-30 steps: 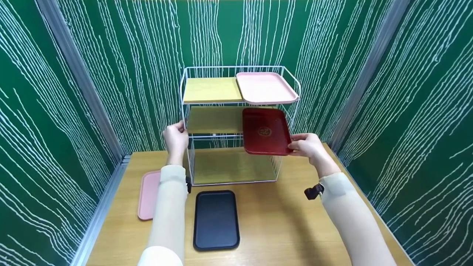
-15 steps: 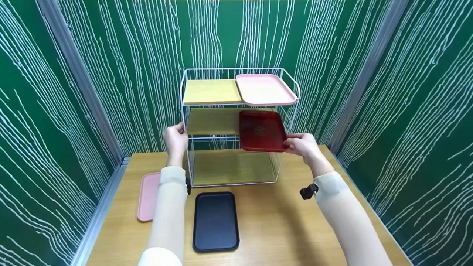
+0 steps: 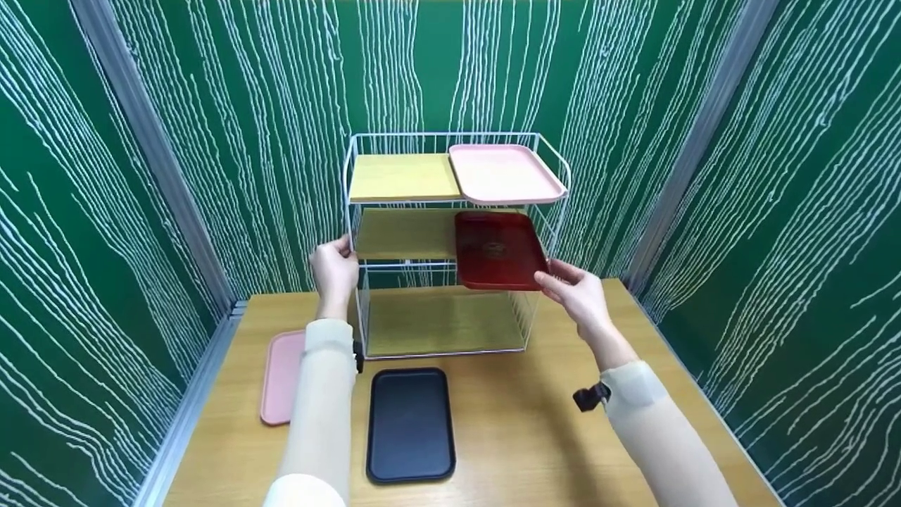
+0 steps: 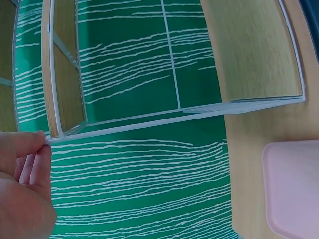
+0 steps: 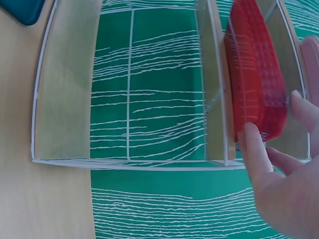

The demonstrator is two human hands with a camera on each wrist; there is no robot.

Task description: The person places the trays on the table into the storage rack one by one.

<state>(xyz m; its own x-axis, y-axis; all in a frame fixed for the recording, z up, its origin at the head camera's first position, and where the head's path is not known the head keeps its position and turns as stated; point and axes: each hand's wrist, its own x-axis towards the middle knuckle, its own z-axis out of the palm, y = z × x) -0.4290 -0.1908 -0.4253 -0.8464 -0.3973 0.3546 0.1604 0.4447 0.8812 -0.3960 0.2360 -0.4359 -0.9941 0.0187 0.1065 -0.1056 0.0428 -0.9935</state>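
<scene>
My left hand (image 3: 335,269) pinches the left front edge of a white wire rack (image 3: 442,351) at its middle shelf. In the left wrist view, thumb and fingers (image 4: 36,172) meet at the wire corner beside the wooden board. A dark red tray (image 3: 495,246) with a faint emblem lies on the right part of the middle shelf, its front end jutting out. My right hand (image 3: 581,296) holds the tray's near right corner, thumb and fingers either side of it. In the right wrist view the tray (image 5: 254,69) sits close over the shelf board, fingertips at its corner.
A pink tray (image 3: 505,173) occupies the right of the top shelf. On the wooden table (image 3: 521,422), a black tray (image 3: 411,424) lies before the rack, and another pink tray (image 3: 281,380) is partly hidden by the left forearm. Green walls (image 3: 281,141) surround the table.
The red tray has shifted slightly left and farther into the middle shelf. My right hand followed it, then turned, its thumb and fingers now spread around the corner. My left hand stays on the rack.
</scene>
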